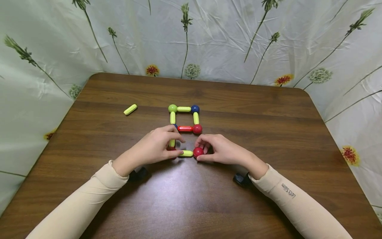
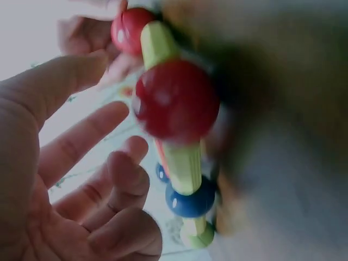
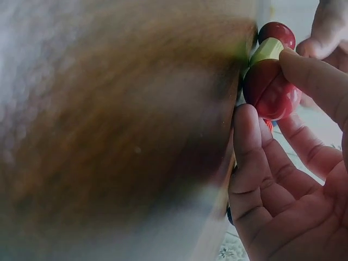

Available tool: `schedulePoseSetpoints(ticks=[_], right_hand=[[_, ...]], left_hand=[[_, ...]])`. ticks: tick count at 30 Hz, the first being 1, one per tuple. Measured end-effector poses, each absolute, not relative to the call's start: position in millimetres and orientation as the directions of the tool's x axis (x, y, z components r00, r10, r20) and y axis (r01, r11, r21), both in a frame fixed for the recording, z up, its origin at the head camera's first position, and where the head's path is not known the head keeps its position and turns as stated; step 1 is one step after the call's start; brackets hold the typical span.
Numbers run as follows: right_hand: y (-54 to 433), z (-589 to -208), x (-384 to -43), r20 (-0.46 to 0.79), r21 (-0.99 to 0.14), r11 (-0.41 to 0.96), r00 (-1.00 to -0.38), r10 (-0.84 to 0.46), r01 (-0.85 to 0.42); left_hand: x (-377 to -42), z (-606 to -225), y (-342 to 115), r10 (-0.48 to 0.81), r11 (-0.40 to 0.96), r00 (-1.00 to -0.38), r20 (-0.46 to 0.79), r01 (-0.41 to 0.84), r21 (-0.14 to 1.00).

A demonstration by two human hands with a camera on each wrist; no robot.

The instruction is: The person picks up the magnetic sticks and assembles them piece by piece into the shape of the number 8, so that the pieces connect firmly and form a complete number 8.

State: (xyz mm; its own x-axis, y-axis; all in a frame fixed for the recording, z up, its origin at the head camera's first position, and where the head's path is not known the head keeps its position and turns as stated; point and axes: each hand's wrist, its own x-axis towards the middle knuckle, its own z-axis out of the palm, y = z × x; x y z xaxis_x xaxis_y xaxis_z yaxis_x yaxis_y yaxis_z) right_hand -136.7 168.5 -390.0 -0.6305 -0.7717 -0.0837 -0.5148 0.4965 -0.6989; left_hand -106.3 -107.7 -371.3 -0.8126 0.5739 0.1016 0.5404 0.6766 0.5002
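A square of magnetic rods and balls lies on the table, with a green ball [image 1: 172, 108], a blue ball [image 1: 195, 109], a red ball [image 1: 197, 129] and a red rod [image 1: 185, 128]. Nearer, a yellow rod [image 1: 187, 153] runs between a red corner ball [image 2: 177, 100] and another red ball [image 3: 272, 89]. That second ball is held between the thumb and fingers of my right hand [image 1: 218, 149]. Over the near-left corner hovers my left hand [image 1: 158, 144], fingers apart and loosely bent, gripping nothing. It partly hides the corner ball and a left-side blue ball [image 2: 190, 197].
One loose yellow rod [image 1: 130, 109] lies on the brown wooden table [image 1: 253, 109], left of the structure. Behind the table hangs a pale flowered curtain [image 1: 221, 43]. Dark straps show at both wrists.
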Motion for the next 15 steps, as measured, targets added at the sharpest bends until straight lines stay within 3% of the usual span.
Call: schedulePoseSetpoints(ticks=[5,15], right_hand=[[169,-389,-137,-0.099,-0.706,0.506,-0.638,-0.763,-0.495],[168,-388,-136,-0.11,-0.719,0.51,-0.648,-0.754,-0.471]], left_hand=[[-97,-376,-99,0.582,0.728,-0.812,0.046,0.546,0.414],[-97,-384,-96,0.607,0.732,-0.791,0.076,0.593,0.335]])
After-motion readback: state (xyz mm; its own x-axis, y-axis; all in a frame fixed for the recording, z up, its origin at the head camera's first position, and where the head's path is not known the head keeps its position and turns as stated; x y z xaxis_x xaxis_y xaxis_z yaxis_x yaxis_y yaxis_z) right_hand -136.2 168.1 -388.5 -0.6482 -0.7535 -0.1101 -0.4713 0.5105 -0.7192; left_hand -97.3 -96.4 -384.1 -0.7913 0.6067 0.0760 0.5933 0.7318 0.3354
